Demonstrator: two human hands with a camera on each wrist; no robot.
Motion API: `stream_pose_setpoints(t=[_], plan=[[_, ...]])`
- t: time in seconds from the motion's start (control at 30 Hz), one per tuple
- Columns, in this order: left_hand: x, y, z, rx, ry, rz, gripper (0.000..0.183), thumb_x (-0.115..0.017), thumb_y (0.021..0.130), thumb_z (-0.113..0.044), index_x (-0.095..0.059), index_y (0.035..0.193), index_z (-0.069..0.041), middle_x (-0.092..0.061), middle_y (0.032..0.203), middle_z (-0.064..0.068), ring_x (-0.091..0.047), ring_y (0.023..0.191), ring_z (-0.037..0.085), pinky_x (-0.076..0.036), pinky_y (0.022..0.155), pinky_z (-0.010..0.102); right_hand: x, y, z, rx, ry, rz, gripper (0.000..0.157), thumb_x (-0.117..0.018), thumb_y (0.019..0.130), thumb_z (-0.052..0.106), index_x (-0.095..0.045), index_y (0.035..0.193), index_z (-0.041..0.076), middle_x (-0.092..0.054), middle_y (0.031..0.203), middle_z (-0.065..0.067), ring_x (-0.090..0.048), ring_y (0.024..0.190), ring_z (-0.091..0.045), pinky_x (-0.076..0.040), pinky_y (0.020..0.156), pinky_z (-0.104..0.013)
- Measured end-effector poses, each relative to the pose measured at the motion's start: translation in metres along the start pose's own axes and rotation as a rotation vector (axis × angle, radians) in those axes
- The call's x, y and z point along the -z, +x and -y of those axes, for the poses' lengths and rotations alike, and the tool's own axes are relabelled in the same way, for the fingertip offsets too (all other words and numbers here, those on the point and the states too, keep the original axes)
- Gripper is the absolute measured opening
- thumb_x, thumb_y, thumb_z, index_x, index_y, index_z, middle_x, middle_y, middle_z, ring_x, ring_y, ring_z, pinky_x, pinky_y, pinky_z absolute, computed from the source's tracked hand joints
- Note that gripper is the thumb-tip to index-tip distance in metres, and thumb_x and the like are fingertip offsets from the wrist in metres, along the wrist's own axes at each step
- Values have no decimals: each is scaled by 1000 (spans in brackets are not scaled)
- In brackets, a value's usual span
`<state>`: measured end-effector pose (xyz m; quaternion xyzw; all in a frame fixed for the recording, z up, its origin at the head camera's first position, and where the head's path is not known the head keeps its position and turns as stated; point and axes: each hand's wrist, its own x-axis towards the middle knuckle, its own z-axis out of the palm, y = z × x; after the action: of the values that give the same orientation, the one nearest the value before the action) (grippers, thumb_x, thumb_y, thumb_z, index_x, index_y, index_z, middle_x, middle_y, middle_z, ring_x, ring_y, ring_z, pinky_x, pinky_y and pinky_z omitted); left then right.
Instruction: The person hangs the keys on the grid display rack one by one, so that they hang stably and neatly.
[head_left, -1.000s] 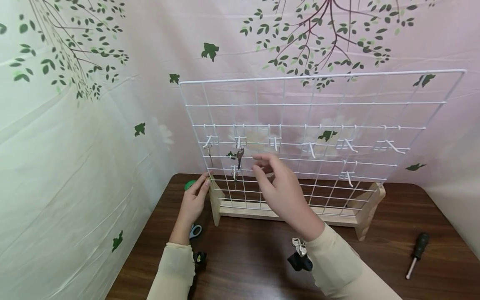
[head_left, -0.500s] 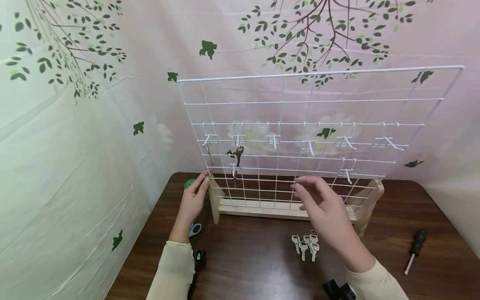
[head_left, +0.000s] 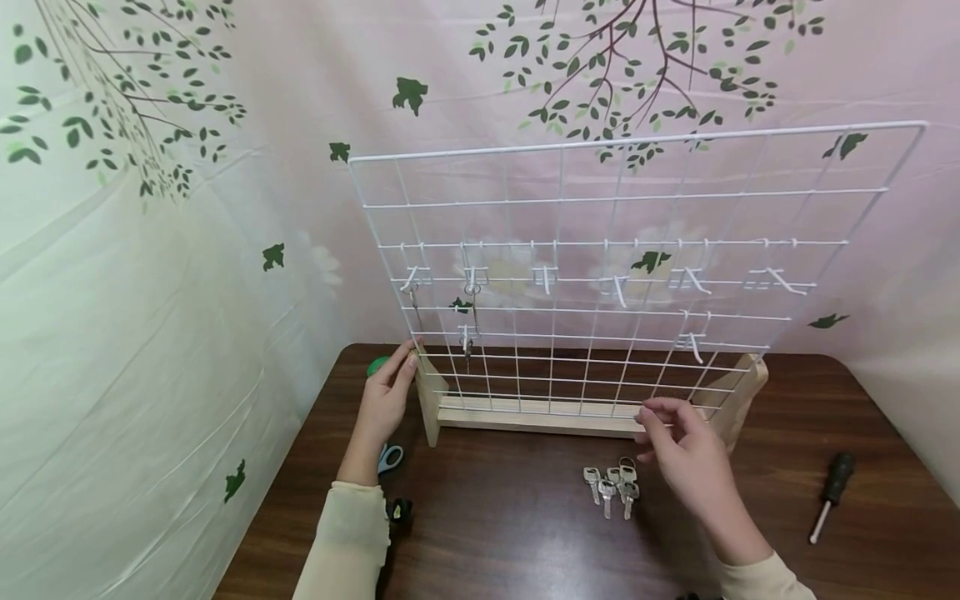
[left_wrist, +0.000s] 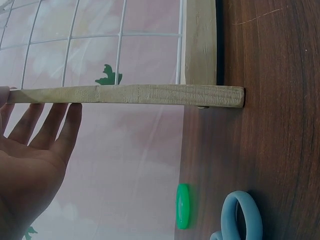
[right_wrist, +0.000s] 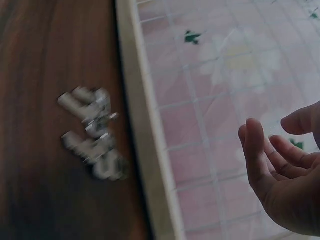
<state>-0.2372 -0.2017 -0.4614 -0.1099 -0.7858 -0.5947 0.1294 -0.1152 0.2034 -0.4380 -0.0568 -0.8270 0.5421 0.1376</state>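
Keys [head_left: 607,489] lie on the table [head_left: 510,533] before the rack [head_left: 540,423], screwdriver [head_left: 837,479] right, scissors [left_wrist: 254,220] left.

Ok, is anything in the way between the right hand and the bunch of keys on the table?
Nothing visible is. The right hand and the keys are both on the near side of the wire rack, and the keys lie uncovered on the table.

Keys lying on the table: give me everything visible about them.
The keys, about five, look like silvery metal, with broad heads and narrow blades. A small ring shows at one head; whether it joins them all is unclear. They lie bunched on the brown table, heads toward the rack's wooden base but apart from it. The right wrist view blurs them.
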Motion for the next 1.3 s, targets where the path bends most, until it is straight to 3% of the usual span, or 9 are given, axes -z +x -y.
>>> stream_pose_setpoints(t=[0.37, 0.6, 0.87, 1.07, 1.2, 1.3], plan=[[0, 0, -3, 16, 27, 10, 45, -54, 114, -32, -57, 156, -16, -60, 159, 3, -51, 151, 20, -45, 109, 5, 5, 5, -51, -200, -135, 236, 40, -60, 110, 21, -56, 136, -10, -78, 104, -22, -72, 64, -14, -64, 57, -31], [0, 0, -3, -1, 23, 7, 44, -54, 114, -32, -58, 155, -18, -61, 158, 2, -52, 150, 21, -46, 110, 7, 8, 5, -70, -259, -247, 306, 39, -66, 107, 31, -66, 115, -6, -75, 82, -6, -67, 56, -17, -60, 50, -33], [-1, 1, -2, -6, 21, 3, 43, -54, 114, -29, -58, 155, -16, -61, 158, 4, -53, 149, 21, -44, 107, 3, 4, 5, -78, -302, -275, 354, 36, -70, 104, 33, -71, 99, -3, -72, 75, -5, -68, 58, -16, -60, 51, -33], [-1, 1, -2, -4, -4, -2, 44, -54, 114, -25, -57, 155, -10, -60, 159, 8, -55, 143, 3, -46, 107, 4, 0, 7, -79, -327, -268, 361, 39, -73, 101, 37, -73, 93, -1, -71, 75, -7, -70, 61, -15, -62, 54, -32], [-2, 0, -3, 0, -17, -9, 42, -55, 114, -24, -59, 154, -13, -60, 158, 8, -54, 135, -12, -47, 108, 6, -3, 7, -79, -324, -297, 347, 39, -75, 99, 38, -74, 86, 2, -71, 70, -6, -70, 58, -15, -62, 53, -31], [-2, -1, -3, -4, -16, -14, 41, -55, 113, -24, -60, 153, -15, -61, 158, 7, -54, 132, -16, -47, 108, 5, -5, 7, -78, -314, -335, 341, 39, -76, 98, 39, -73, 82, 4, -70, 67, -5, -69, 55, -14, -61, 52, -31]])
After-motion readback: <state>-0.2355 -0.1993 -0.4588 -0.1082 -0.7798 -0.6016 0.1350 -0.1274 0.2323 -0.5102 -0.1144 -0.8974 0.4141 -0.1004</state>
